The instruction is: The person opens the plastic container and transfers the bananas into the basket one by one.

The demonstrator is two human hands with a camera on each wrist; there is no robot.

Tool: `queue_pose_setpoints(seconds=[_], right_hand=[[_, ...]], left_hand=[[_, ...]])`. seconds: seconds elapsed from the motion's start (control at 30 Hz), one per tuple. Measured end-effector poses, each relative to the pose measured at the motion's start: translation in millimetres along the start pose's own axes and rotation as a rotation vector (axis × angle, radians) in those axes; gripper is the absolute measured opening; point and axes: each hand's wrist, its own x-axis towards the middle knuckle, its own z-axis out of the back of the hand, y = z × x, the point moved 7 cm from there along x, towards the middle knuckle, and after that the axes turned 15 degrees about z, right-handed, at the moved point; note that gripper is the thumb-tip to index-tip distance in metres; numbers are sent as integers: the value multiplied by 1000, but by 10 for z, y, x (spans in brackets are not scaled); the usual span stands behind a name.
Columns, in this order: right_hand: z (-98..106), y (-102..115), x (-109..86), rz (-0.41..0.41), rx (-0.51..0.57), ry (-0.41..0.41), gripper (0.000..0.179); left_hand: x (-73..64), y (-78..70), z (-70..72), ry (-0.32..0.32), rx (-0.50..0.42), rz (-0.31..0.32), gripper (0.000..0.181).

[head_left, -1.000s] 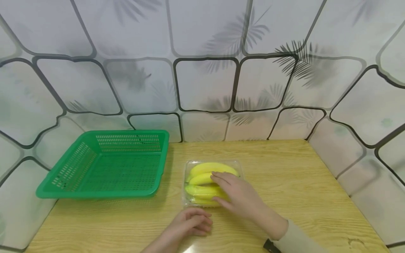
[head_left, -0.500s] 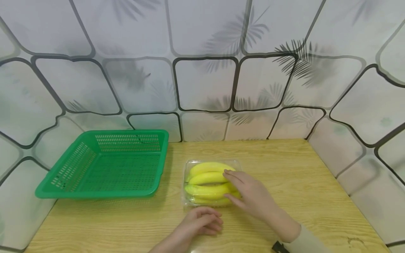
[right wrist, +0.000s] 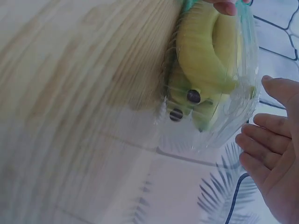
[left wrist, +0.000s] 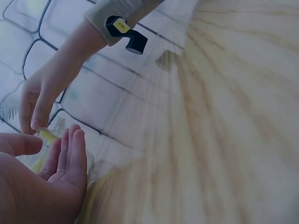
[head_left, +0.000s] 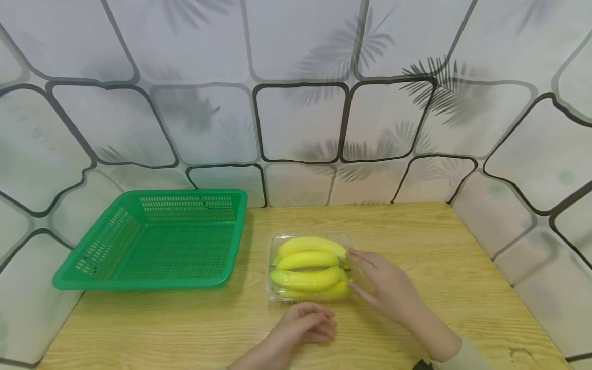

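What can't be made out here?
Head: count of curved yellow bananas in the clear plastic box; upper ones cover any below.
Left wrist: most of the box, behind left hand.
Left wrist: print on small yellow label, too small.
Right wrist: right hand, partly cut off by right edge.

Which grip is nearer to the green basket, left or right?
Left. The left grip is right of the green basket and closer to the person; the right grip is farther right, by the right end of the bananas.

The box (right wrist: 233,114) is glossy plastic, the basket (head_left: 143,284) plastic, the tabletop (head_left: 398,231) seemingly wood.
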Motion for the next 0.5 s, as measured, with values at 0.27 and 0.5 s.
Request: queue_pose_setpoints(seconds=[0.27,0.5], right_hand=[[33,-52,-105,-15,-1,-10,63],[49,-98,-207,-27,5,-7,60]], left_hand=[[80,-11,-90,6,-69,-14,40],[145,-21,-162,-28,-108,-29,42]])
